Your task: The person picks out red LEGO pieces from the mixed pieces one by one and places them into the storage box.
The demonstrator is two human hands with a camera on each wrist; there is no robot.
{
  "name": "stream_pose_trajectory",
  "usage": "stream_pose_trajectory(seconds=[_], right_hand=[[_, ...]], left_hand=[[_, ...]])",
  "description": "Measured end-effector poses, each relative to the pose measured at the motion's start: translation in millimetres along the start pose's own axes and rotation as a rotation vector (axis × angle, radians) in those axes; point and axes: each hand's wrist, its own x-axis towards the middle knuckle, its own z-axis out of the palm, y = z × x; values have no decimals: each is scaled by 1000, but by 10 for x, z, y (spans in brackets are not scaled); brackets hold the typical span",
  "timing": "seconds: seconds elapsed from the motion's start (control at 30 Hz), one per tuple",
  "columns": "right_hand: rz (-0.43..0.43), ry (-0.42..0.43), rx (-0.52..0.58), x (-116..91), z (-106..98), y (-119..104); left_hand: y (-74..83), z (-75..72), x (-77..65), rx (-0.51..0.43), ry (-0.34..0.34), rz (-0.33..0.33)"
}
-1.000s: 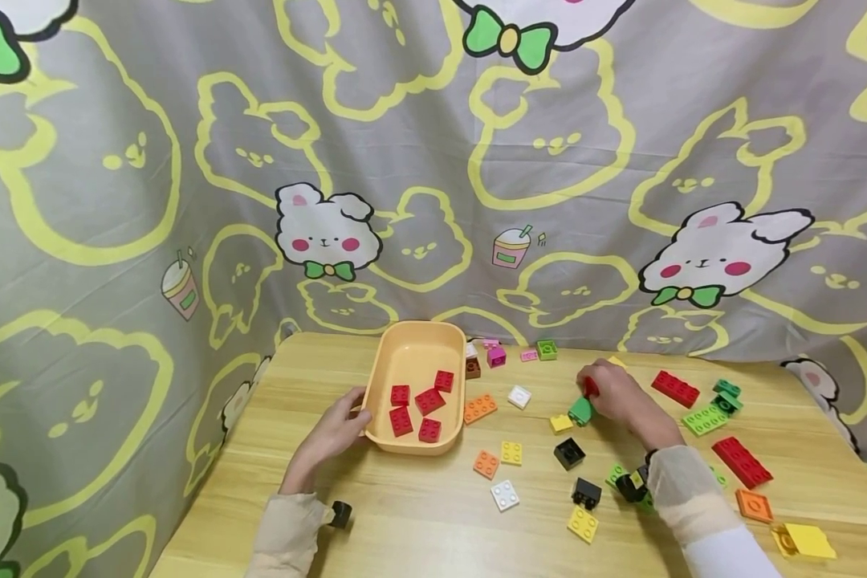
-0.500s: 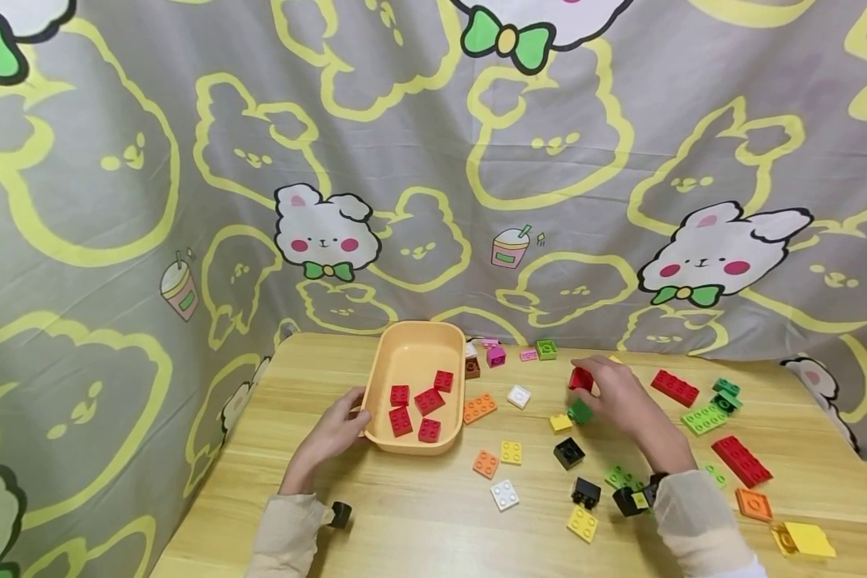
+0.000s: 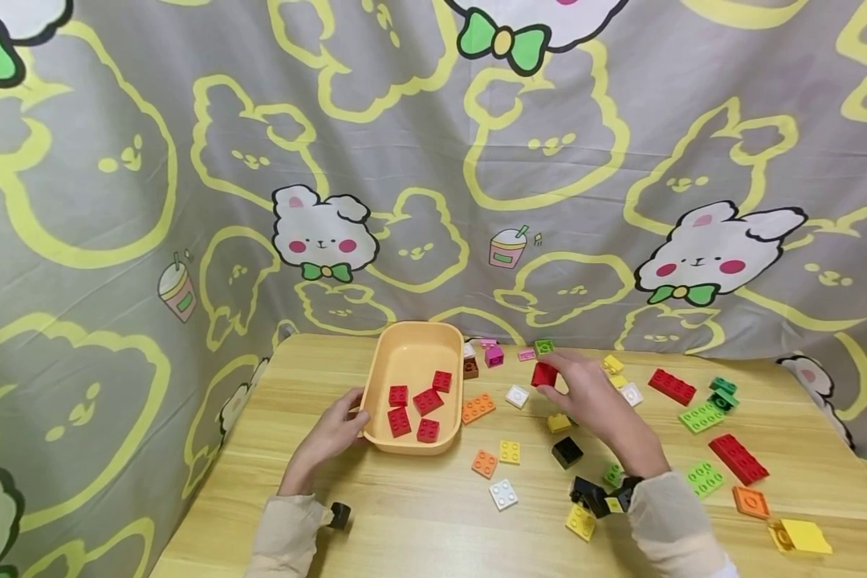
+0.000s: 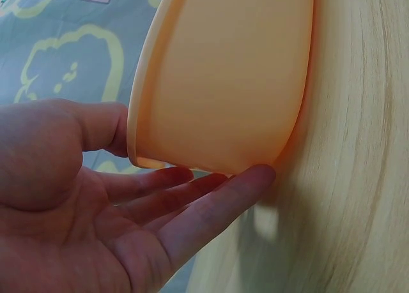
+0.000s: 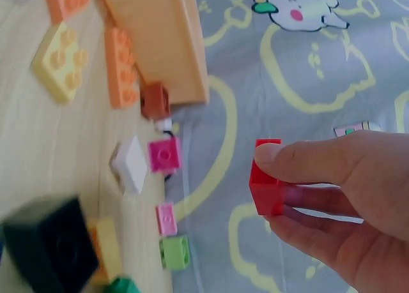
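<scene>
My right hand [image 3: 585, 393] pinches a red building brick [image 3: 544, 375] between thumb and fingers, above the table to the right of the tray. The same brick [image 5: 266, 181] shows side-on in the right wrist view, the thumb pressed on its top end. My left hand [image 3: 337, 425] grips the near-left corner of a light orange plastic tray [image 3: 383, 353]. In the left wrist view, the thumb lies at the rim of the tray [image 4: 223, 82] and the fingers reach under its end. Several red bricks [image 3: 428, 401] lie inside the tray.
Loose bricks lie right of the tray, among them an orange brick [image 3: 478, 408], a white one [image 3: 517, 396], a black one [image 3: 567, 452] and a pink one [image 3: 494, 356]. Longer red bricks [image 3: 738, 459] lie farther right. A patterned curtain [image 3: 419, 160] hangs behind the table.
My right hand has moved left toward the tray, lifting the red brick away from the green one. My left hand and the tray have stayed in place.
</scene>
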Motion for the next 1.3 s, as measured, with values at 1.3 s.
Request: stream_pose_trajectory(seconds=[1.3], right_hand=[[-100,-136,109,700,539,-637]], left_hand=[[-13,-9,-7,16,3,20]])
